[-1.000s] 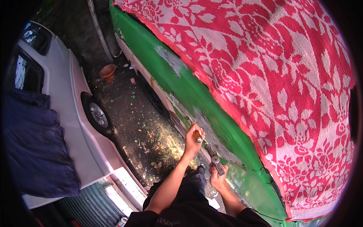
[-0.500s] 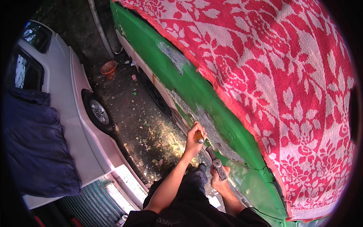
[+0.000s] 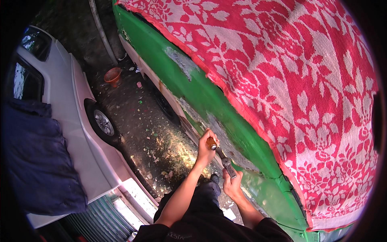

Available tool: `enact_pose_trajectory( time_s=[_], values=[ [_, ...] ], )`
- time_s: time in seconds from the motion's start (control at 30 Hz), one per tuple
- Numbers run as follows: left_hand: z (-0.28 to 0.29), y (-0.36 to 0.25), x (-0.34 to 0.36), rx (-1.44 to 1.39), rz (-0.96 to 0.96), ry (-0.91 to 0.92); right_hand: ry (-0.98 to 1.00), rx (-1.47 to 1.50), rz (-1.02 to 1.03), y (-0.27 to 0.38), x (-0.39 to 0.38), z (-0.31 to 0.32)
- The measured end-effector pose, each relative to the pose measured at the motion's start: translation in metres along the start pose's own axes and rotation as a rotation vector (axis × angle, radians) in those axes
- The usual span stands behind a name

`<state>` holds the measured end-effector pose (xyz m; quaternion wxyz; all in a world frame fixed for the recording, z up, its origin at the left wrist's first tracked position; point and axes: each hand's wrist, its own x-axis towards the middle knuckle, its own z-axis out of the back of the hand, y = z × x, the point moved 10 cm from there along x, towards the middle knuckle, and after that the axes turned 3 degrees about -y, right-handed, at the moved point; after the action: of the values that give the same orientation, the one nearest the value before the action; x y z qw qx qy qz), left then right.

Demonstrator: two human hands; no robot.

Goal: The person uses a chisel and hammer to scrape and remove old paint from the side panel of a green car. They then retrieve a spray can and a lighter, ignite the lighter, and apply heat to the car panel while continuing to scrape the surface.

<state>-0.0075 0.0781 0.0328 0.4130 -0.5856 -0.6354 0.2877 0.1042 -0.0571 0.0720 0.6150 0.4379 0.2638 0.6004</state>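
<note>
My left hand (image 3: 207, 151) is wrapped round the amber handle (image 3: 211, 141) of a chisel-like tool, its metal-capped butt toward me. The tool's blade is hidden against the side of a green car body (image 3: 238, 127). Just to the right, my right hand (image 3: 232, 186) grips a hammer. The dark hammer head (image 3: 227, 163) lies lengthwise, one end right beside the handle's metal cap; whether they touch I cannot tell. The hammer's handle is mostly hidden in my fist. Around the tool the green panel has rough, bare grey patches (image 3: 227, 139) with flaked edges.
A red and white floral cloth (image 3: 290, 101) covers the green car's top. On the left stands a pale car (image 3: 70, 121) with dark blue fabric (image 3: 40, 157) over it. Paint flakes litter the ground between, with an orange bucket (image 3: 113, 76) and a leaning pole (image 3: 102, 34) farther off.
The hammer in my right hand has moved up and left, bringing its head to the capped end of the amber handle. My left hand keeps its hold, nearly still.
</note>
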Motion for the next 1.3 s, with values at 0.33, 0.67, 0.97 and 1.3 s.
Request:
enact_pose_trajectory(
  time_s=[0.33, 0.67, 0.97, 1.3],
  values=[
    [-0.009, 0.005, 0.001, 0.124, -0.015, 0.009, -0.162, 0.201, 0.067, -0.007, -0.011, 0.012],
    [0.025, 0.031, -0.006, 0.194, -0.096, -0.012, -0.132, 0.152, -0.098, -0.038, -0.017, 0.01],
    [-0.006, 0.005, -0.015, 0.286, -0.149, -0.002, -0.161, 0.265, -0.114, -0.048, -0.028, 0.008],
    [-0.015, 0.006, -0.014, 0.139, -0.083, 0.051, -0.123, 0.174, 0.032, -0.032, -0.031, 0.016]
  ],
)
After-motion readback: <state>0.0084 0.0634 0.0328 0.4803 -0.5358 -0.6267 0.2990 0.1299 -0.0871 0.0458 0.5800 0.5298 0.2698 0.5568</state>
